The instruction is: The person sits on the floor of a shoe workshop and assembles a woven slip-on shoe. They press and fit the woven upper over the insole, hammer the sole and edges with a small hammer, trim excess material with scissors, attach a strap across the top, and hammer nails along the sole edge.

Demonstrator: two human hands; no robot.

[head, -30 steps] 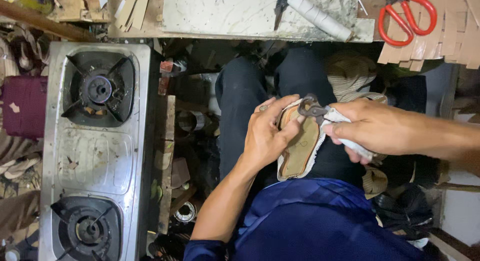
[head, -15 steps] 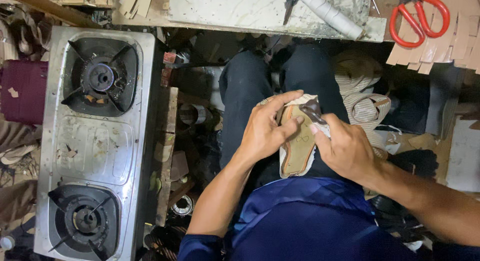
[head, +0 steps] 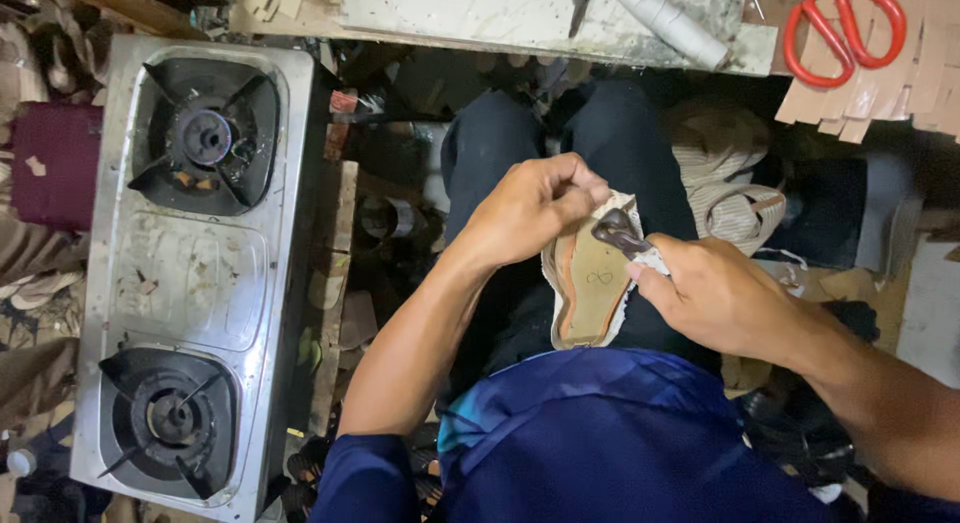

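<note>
While resting on the lap, between the knees and the blue shirt (head: 620, 433), sits tan shoe sole (head: 590, 283), sole face up. Left hand (head: 525, 213) pinched shut on its toe edge; right hand (head: 725, 298) closed around dark pincers (head: 618, 230) biting the upper's fabric. Looks light, fairly stiff, frayed and soft at the rim; best held by the edges. 2-burner stove (head: 180, 273) stands well apart.

no packages, labels, signs or screens in view; closest thing is a small stamped mark on the tan insole (head: 592, 283), too small to make out
</note>
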